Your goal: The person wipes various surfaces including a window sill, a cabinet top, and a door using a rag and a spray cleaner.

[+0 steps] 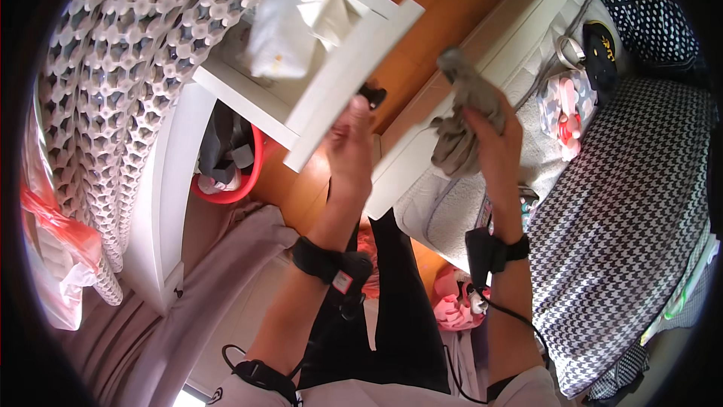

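Observation:
A white drawer point(390, 48) is pulled out at the upper middle. Inside it lie a white plastic bag point(282, 40) and a folded cream-coloured paper or cloth item point(327, 14). My left hand point(351, 144) is at the drawer front with curled fingers, its thumb against the dark knob point(374, 96); blur hides part of this grip. In my right hand point(500, 141) is a crumpled grey-green cloth point(460, 124), possibly a garment or sock, held above the edge of the white bed frame point(421, 150). One end of the cloth sticks up beyond my fingers.
Below the drawer stands a red-rimmed basket point(257, 167) with dark items. A crocheted cover point(130, 68) hangs at left. On the bed lie a houndstooth cloth point(621, 209), a patterned pouch point(553, 102) and a black cap-like item point(600, 57). Pink fabric point(454, 308) lies low near my legs.

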Demonstrator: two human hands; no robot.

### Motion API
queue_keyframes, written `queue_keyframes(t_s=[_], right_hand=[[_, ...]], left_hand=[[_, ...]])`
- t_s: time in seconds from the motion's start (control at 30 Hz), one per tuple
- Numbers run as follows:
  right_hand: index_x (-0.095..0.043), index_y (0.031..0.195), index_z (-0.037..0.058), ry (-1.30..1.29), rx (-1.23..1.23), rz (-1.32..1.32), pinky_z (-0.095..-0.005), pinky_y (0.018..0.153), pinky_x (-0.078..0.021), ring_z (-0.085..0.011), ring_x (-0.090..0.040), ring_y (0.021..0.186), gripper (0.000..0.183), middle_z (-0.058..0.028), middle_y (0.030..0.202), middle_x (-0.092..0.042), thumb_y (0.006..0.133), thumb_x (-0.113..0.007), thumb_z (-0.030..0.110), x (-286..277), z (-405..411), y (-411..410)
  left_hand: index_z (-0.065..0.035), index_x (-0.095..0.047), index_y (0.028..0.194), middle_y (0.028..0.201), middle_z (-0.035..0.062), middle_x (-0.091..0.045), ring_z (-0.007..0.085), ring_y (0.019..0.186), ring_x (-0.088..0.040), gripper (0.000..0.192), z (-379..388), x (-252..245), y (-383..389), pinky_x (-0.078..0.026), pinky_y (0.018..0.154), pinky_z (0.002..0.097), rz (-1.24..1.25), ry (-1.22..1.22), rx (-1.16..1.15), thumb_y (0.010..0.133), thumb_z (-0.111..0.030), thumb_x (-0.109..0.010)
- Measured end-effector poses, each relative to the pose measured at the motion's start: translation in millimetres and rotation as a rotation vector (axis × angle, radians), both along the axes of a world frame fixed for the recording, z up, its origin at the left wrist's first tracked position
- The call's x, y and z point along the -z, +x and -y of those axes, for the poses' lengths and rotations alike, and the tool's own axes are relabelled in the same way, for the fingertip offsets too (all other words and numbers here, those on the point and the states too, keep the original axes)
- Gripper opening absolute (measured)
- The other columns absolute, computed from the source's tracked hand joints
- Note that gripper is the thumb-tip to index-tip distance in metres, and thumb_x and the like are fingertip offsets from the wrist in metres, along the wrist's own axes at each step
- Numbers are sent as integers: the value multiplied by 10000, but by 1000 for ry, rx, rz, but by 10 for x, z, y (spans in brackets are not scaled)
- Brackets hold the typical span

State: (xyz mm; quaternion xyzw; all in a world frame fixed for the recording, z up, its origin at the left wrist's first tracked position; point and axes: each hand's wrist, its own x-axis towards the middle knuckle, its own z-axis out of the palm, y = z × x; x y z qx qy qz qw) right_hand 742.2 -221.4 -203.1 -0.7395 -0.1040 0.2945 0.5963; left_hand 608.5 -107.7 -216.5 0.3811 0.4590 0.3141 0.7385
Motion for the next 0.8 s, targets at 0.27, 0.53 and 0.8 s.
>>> queue_keyframes(t_s=[0.27, 0.53, 0.8], right_hand=[[-528, 1135, -37, 49, 174, -239, -218, 738, -472, -113, -580, 847, 341, -69, 974, -599, 796, -562, -28, 254, 391, -459], [-525, 1132, -40, 168, 154, -299, -220, 765, -455, -104, -570, 846, 339, -54, 989, -589, 798, -571, -3, 210, 107, -458], [-544, 1144, 33, 302, 113, -207, -265, 762, -450, -119, -571, 835, 395, -56, 929, -614, 780, -641, 152, 401, -822, -545]], left_hand=[[-91, -534, 1147, 1097, 37, -567, 188, 1050, -496, 406, -1100, 56, -126, -393, 870, 404, -58, -17, 42, 848, -357, -602], [-70, -439, 1248, 1219, 83, -529, 241, 1156, -449, 461, -1789, -104, -194, -357, 952, 376, -172, 31, 126, 925, -398, -444], [-5, -601, 1073, 1087, 142, -576, 278, 947, -595, 389, -1406, -921, -555, -493, 795, 345, -701, 1814, 614, 697, 14, -698]])
